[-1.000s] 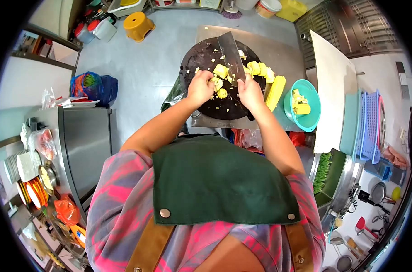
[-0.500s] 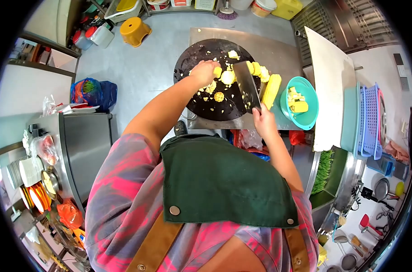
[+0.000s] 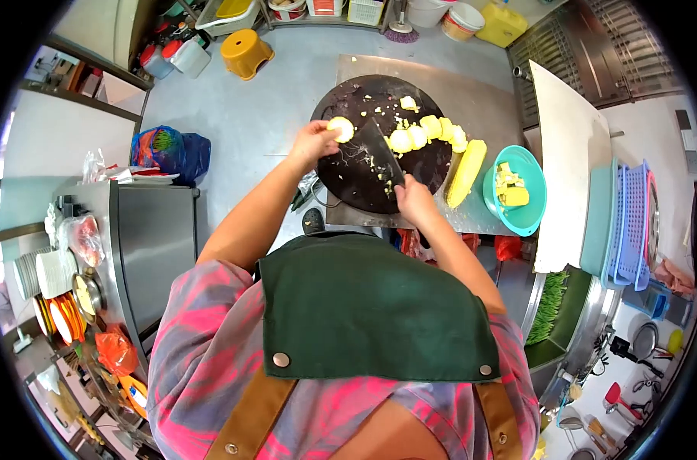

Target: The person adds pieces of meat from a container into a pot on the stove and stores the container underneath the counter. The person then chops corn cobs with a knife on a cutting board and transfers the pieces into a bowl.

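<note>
Since the earlier frame, the cleaver [image 3: 382, 157] has swung from the right of the round black board [image 3: 348, 188] to its middle, and my left hand [image 3: 312, 144] has drawn back to its left edge. That hand pinches a yellow slice [image 3: 340, 129] by its rim, seemingly to keep my fingers clear of the blade. My right hand [image 3: 415, 201] grips the cleaver's handle, low on the board's right; the blade slants up and left. Whether it touches the board, I cannot tell. More chunks [image 3: 417, 136] curve in a row toward the right, perhaps set aside to leave cutting room. Beside the board lies a long cob [image 3: 466, 173], and near it, right of centre, a turquoise bowl [image 3: 537, 201] holds cut pieces [image 3: 512, 186], probably for easy reach.
</note>
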Demonstrator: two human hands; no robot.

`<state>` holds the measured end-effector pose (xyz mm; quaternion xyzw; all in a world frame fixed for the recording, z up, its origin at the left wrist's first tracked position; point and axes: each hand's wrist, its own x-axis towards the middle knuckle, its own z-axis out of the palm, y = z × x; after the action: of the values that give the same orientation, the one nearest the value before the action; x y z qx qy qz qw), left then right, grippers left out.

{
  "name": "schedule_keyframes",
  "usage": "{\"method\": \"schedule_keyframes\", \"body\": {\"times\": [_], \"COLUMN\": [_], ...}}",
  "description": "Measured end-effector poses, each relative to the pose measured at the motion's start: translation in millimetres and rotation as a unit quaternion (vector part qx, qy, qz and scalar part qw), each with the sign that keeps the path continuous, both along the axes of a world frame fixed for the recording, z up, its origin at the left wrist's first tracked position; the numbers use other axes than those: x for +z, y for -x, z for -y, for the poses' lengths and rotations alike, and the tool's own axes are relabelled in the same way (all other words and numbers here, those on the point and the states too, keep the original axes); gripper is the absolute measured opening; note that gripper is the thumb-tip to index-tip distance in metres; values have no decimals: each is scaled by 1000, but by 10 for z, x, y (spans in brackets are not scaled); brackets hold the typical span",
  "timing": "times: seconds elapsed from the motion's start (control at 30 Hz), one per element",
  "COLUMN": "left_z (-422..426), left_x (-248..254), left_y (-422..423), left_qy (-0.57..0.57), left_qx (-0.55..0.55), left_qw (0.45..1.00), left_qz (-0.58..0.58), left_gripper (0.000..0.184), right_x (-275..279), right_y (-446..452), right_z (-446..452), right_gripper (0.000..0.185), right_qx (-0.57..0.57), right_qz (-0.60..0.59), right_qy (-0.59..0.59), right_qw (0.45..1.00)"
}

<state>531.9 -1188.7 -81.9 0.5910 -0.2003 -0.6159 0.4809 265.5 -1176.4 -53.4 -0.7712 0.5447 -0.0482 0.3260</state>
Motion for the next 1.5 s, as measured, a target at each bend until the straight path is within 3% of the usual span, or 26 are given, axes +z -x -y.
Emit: {"method": "schedule_keyframes", "body": {"times": [0.07,0.13,0.17,0.2,0.27,0.3,0.47,0.53,0.63,0.67,0.73,0.83,0.93,0.97,1.0,1.07,1.17,1.3,1.43,1.5], "left_z": [-58,-66,-75,-85,-128,-148,-391,-479,-450,-357,-187,-53,-147,-136,-114,-141,-122,-188,-213,-205], "left_x": [-63,-273,-346,-363,-397,-386,-280,-342,-392,-512,-649,-538,-287,-285,-490,-401,-419,-445,-384,-385], "left_y": [185,262,288,293,323,333,159,99,183,224,223,292,309,268,225,226,270,316,318,325], "left_qy": [-28,-43,-6,14,32,32,-40,-36,21,34,121,30,155,166,244,173,0,28,25,25], "left_qx": [-17,-68,-37,-37,37,72,126,134,139,121,9,-18,-32,-81,-112,-113,-52,-12,6,18], "left_qw": [999,994,990,981,990,989,984,980,985,988,968,971,887,912,863,877,981,982,984,986], "left_qz": [-19,80,134,189,129,123,118,141,102,87,220,236,433,366,429,433,187,188,174,161], "left_gripper": [32,43,49,45,33,18,9,7,8,16,24,32,37,38,38,25,13,11,9,8], "right_x": [201,300,367,441,518,504,907,995,111,-67,-65,163,349,414,528,692,635,469,1002,663], "right_y": [-47,-181,-270,-372,-561,-628,-939,-985,-851,-856,-911,-852,-746,-703,-683,-638,-609,-706,-939,-1014], "right_z": [79,133,144,149,173,209,382,364,333,386,355,470,447,429,402,361,252,198,207,269], "right_gripper": [23,23,23,23,22,22,23,23,26,27,27,25,25,26,28,28,26,22,19,20], "right_qx": [14,37,45,52,71,86,79,45,62,76,78,76,30,8,-9,-12,58,107,47,68], "right_qz": [-21,-45,-47,-49,-62,-67,-27,45,-77,-126,-152,-122,-81,-44,-29,-32,-80,-110,-36,-101], "right_qy": [15,63,77,91,87,89,171,234,98,46,8,10,68,101,127,110,71,35,88,53], "right_qw": [1000,996,995,993,992,990,982,970,990,988,985,990,994,994,991,993,993,988,994,991]}}
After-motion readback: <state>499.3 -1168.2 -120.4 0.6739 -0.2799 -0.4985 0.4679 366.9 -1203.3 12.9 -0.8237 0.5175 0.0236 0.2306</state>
